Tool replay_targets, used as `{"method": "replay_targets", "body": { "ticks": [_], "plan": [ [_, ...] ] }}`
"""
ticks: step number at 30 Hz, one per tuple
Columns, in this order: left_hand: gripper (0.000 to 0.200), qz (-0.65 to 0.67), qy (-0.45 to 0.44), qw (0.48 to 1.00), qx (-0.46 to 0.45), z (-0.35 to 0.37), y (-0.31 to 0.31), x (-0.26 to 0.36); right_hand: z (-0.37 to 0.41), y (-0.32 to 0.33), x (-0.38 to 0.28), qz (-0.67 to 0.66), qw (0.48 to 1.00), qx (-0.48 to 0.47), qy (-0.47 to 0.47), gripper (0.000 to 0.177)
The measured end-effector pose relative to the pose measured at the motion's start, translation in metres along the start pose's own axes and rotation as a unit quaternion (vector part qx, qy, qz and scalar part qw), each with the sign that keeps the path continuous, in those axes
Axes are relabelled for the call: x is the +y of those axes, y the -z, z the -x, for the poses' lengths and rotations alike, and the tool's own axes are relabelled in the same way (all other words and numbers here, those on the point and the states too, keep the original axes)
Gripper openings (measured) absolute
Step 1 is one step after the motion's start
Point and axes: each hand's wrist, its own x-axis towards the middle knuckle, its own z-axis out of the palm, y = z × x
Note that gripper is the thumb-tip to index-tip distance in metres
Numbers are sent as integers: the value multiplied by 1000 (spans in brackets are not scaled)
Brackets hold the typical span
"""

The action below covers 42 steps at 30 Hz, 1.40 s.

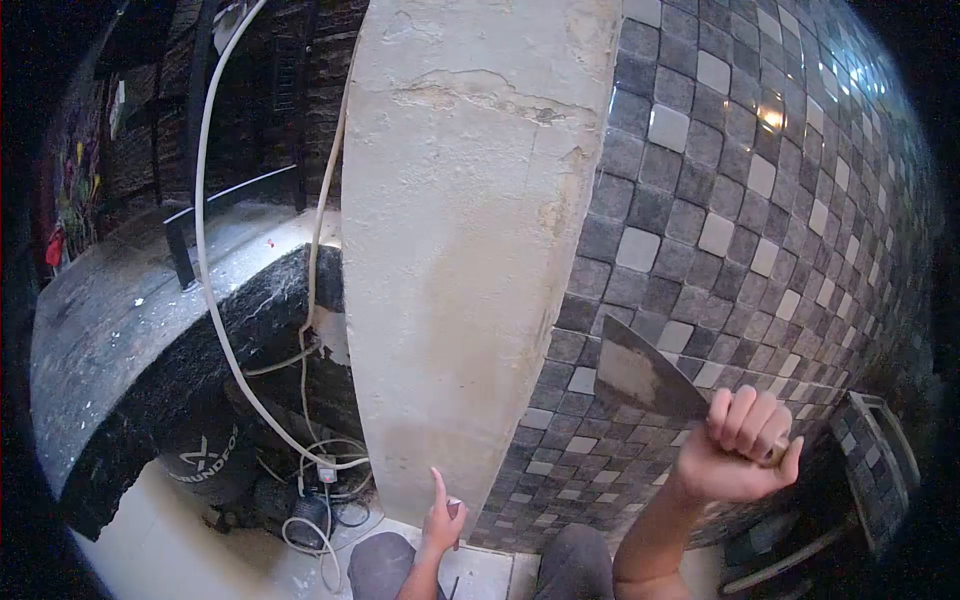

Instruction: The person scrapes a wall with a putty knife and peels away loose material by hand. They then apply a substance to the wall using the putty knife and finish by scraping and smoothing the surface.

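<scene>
Scraper [648, 375] fills the right hand [735, 445]; left hand [443, 522] fronts pale wall [470, 260].

Open space fronts the pale wall [470, 250]; looping hose [205, 200] and black ledge [190, 320] block its left side

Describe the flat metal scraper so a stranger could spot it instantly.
Find the wall of small, square grey and white tiles, right of the cream plastered column. Before it, the raised right hand grips the scraper. Its wedge-shaped blade, smeared pale, stands out from the square tiles behind.
</scene>
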Motion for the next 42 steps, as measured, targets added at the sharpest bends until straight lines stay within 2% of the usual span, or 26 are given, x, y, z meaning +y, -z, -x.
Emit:
{"method": "replay_targets", "body": {
  "ticks": [2, 6, 9, 10, 13, 14, 15, 17, 18, 21, 22, 23, 24, 27, 28, 31, 35, 38, 41, 42],
  "plan": [
    [100, 4, 10, 1000, -7, 1, 1, 2, -10, 6, 11, -29, 998, -54, -5, 48],
    [99, 42, 59, 997, -37, 4, 11, 22, -23, 5, 43, -54, 998, 12, 34, 53],
    [98, 22, 0, 1000, -14, 2, 8, 12, -25, 7, 60, -83, 996, -25, 25, 54],
    [98, 19, -10, 1000, -10, 2, 8, 12, -23, 5, 68, -85, 996, -6, 23, 54],
    [98, 36, 21, 999, -28, 6, 10, 16, -16, -9, 79, -2, 1000, 25, 15, 54],
    [98, 44, 41, 997, -41, 6, 12, 17, -16, 0, 76, -93, 995, 24, 20, 55],
    [98, 52, 60, 995, -52, 5, 14, 18, -15, -1, 71, -65, 997, 24, 38, 55],
    [98, 24, -13, 999, -17, -1, 5, -5, -15, -6, 61, -7, 997, 23, 72, 55],
    [98, 9, -47, 999, -5, 0, 1, -14, -17, 1, 70, -170, 984, -53, 29, 55],
    [98, -3, 1, 1000, -22, 1, 5, -6, 1, -15, 88, -13, 1000, -6, -9, 55],
    [98, 8, 11, 999, -30, -1, 8, 0, 4, -16, 83, -6, 999, -43, -17, 54],
    [98, 18, 22, 999, -38, 2, 12, 8, 2, -15, 80, -65, 992, -110, -11, 53],
    [98, 28, 33, 998, -47, 4, 15, 12, 3, -20, 74, -51, 992, -118, 7, 52],
    [97, 20, -40, 999, -24, 0, 7, -8, 2, -41, 52, -4, 990, -131, 52, 51],
    [96, 25, -33, 999, -28, 0, 8, -4, 0, -47, 45, 14, 989, -134, 65, 51],
    [96, 39, -19, 998, -37, 2, 12, 7, -18, -49, 29, 71, 978, -118, 156, 50],
    [96, 62, -4, 997, -48, 3, 13, 9, -50, -42, 20, 0, 985, -104, 139, 51],
    [97, 59, 11, 996, -59, 2, 13, 2, -64, -39, 31, -19, 991, -60, 121, 57],
    [98, 46, 1, 997, -54, 1, 15, 2, -66, -38, 48, 34, 991, 34, 124, 62],
    [98, 43, -5, 998, -50, 2, 15, 3, -68, -28, 60, -58, 994, -24, 92, 64]
  ]
}}
